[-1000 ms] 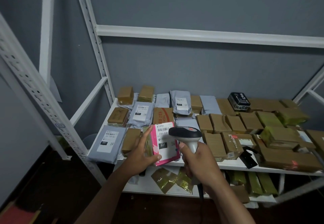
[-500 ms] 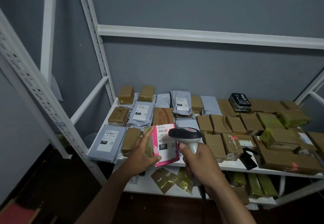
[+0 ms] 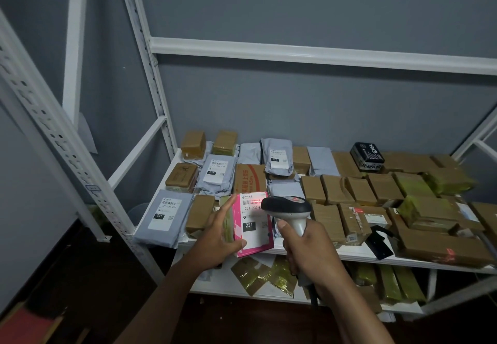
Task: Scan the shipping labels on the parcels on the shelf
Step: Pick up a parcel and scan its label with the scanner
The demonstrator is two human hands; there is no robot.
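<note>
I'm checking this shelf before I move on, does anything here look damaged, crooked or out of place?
A few things. Some brown boxes mid-shelf look torn or crumpled. A black box sits askew on the back row. A black flat item overhangs the shelf edge. The pink parcel is only tilted because the left hand holds it for the scanner.

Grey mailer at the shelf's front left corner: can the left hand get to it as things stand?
Probably not yet: the left hand holds the pink parcel. The grey mailer itself lies uncovered, just left of it.
</note>
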